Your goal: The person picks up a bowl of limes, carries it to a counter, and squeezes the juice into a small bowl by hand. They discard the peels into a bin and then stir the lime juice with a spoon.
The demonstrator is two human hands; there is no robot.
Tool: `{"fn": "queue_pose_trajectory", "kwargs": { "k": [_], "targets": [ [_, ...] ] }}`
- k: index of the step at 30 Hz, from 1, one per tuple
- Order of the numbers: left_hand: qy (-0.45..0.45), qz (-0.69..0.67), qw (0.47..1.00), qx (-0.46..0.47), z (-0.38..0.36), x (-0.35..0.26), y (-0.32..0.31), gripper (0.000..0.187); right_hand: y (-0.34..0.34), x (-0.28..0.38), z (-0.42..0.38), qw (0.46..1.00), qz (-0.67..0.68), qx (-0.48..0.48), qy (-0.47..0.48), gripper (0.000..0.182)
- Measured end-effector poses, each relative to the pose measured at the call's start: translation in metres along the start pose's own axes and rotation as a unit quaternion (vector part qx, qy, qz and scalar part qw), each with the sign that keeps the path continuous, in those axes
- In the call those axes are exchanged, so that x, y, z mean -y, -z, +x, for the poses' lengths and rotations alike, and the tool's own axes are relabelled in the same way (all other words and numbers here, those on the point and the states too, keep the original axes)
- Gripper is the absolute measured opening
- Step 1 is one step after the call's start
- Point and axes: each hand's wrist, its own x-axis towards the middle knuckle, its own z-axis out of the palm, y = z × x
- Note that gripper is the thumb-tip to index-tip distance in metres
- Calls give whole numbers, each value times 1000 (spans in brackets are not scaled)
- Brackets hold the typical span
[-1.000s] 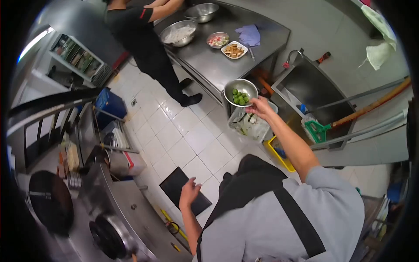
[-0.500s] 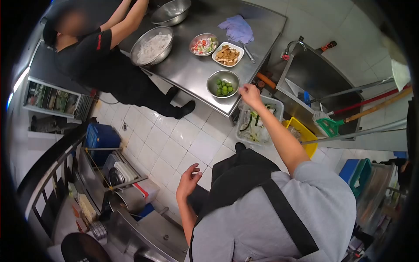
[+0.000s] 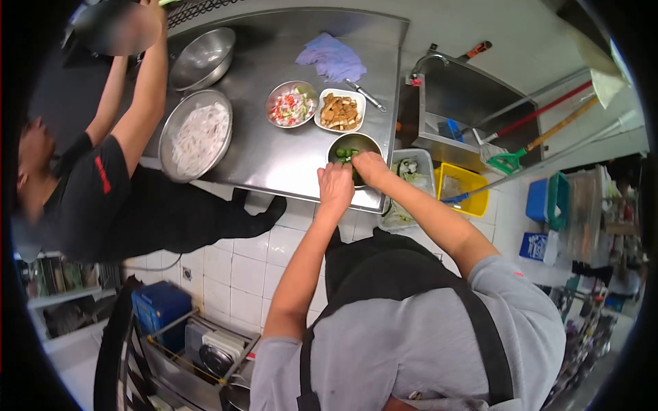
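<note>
A small metal bowl stands at the near right corner of the steel table, with several small green citrus fruits inside. My left hand is at the bowl's near left rim, its fingers bent over the edge and close to the fruits. Over the right side of the same bowl, my right hand is closed with its fingertips down inside; what they hold, if anything, is hidden. Just behind sits a white dish of browned, cut pieces. Beside it is a metal bowl of chopped red, white and green pieces.
A colander of pale strips and a large metal bowl stand on the left, near a co-worker with raised arms. A purple cloth and a metal-handled utensil lie farther back. A scrap bin and yellow tub are right.
My left hand has come up from beside my body to the small bowl. My right hand has moved from its right edge to inside it. The view has shifted toward the table.
</note>
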Motion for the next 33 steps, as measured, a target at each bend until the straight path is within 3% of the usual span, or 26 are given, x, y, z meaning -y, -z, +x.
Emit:
{"fn": "queue_pose_trajectory", "kwargs": {
  "k": [2, 3, 6, 10, 11, 14, 18, 19, 23, 27, 30, 33],
  "targets": [
    [-29, 35, 999, 24, 19, 14, -6, 13, -2, 1, 3, 1000, 12, -9, 1, 16],
    [-34, 44, 998, 42, 23, 19, -8, 13, -1, 3, 6, 996, 73, -38, -43, 17],
    [-46, 57, 995, 69, 31, 32, -24, 13, 9, -1, 3, 986, 147, -84, -10, 18],
    [-67, 83, 991, 80, 45, 38, -31, 15, 33, 5, 2, 948, 302, -70, -67, 27],
    [-72, 90, 989, 87, 46, 38, -34, 16, 40, 5, -3, 952, 287, -87, -58, 29],
    [-78, 85, 988, 104, 46, 36, -41, 18, 29, -15, -16, 774, 608, -29, -174, 27],
    [-98, 102, 986, 93, 47, 31, -42, 20, 49, -23, -40, 566, 805, -50, -171, 29],
    [-94, 102, 985, 98, 46, 29, -43, 19, 45, -28, -42, 536, 828, -43, -158, 32],
    [-85, 67, 989, 98, 46, 30, -40, 18, 35, -35, -47, 550, 818, -27, -163, 30],
    [-68, 38, 989, 128, 45, 23, -21, 21, 37, -37, -45, 494, 859, -17, -133, 31],
    [-64, 28, 988, 136, 45, 19, -33, 17, 41, -37, -41, 496, 856, -24, -144, 30],
    [-42, 48, 986, 155, 48, 20, -47, 25, 36, -42, -40, 508, 851, -14, -132, 32]
  ]
}}
